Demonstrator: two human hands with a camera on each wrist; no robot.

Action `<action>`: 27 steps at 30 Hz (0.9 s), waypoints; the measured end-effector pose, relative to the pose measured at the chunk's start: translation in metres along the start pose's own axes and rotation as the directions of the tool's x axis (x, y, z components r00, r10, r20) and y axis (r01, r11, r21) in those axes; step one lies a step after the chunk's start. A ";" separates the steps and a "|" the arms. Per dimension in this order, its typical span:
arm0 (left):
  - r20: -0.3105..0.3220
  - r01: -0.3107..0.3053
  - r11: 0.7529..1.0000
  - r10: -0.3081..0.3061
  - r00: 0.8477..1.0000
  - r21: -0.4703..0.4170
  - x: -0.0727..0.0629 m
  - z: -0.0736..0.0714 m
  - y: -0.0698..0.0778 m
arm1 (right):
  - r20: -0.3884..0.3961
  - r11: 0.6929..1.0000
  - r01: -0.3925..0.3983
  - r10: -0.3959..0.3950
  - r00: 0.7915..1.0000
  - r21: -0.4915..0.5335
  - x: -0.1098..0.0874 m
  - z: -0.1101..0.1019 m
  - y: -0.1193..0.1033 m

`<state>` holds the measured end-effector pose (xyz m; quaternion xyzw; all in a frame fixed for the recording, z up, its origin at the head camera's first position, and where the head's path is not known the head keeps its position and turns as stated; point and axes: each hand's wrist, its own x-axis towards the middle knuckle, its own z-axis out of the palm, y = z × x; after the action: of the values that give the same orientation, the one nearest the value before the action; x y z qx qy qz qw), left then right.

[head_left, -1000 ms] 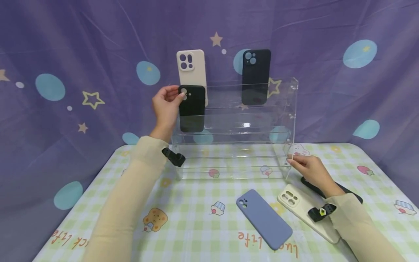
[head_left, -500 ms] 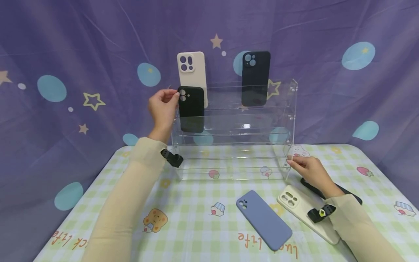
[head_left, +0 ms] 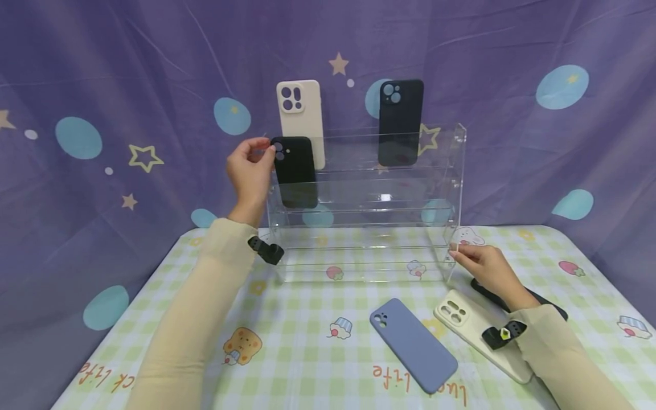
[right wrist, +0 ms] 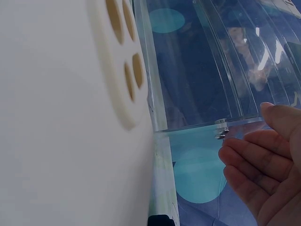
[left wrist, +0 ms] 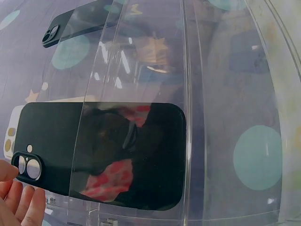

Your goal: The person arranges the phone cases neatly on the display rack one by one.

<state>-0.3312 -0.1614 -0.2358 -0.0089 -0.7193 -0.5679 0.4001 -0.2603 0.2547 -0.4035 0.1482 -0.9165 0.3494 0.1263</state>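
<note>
My left hand (head_left: 251, 173) pinches the upper left corner of a black phone case (head_left: 296, 171), beside its camera opening. The case leans slightly left, its lower part behind the clear front strip of a tier on an acrylic display stand (head_left: 460, 171). In the left wrist view, fingertips (left wrist: 33, 207) show at the case's camera end. Behind it on the top tier stands a white phone case (head_left: 302, 117), partly covered. A dark phone case (head_left: 401, 114) stands farther right on that tier. My right hand (head_left: 487, 266) grips the stand's right side panel between thumb and fingers.
On the checked tablecloth (head_left: 302, 376) lie a blue phone case (head_left: 414, 344) and a cream phone case (head_left: 474, 330), the latter partly under my right wrist. Another black phone case (head_left: 553, 306) lies behind my right forearm. A purple curtain (head_left: 154, 68) hangs close behind the stand.
My left hand has shifted left, drawing the black phone case's top left so that it now tilts and uncovers more of the white case. My right hand stays put.
</note>
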 end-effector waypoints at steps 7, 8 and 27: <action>0.027 -0.031 0.994 0.029 0.999 0.101 0.003 -0.001 0.002 | 0.005 1.000 0.000 0.000 1.000 0.010 0.000 0.000 0.000; 0.031 -0.030 0.994 0.027 0.999 0.104 0.003 -0.001 0.003 | 0.006 1.000 -0.001 0.001 1.000 0.010 0.000 0.000 -0.001; 0.118 0.042 0.999 -0.046 0.992 0.032 -0.041 -0.055 -0.041 | -0.200 1.000 -0.001 0.000 0.980 -0.004 -0.006 -0.019 -0.026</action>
<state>-0.2915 -0.2033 -0.2908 -0.0211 -0.7501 -0.5644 0.3439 -0.2427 0.2507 -0.3763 0.1118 -0.8999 0.3608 0.2179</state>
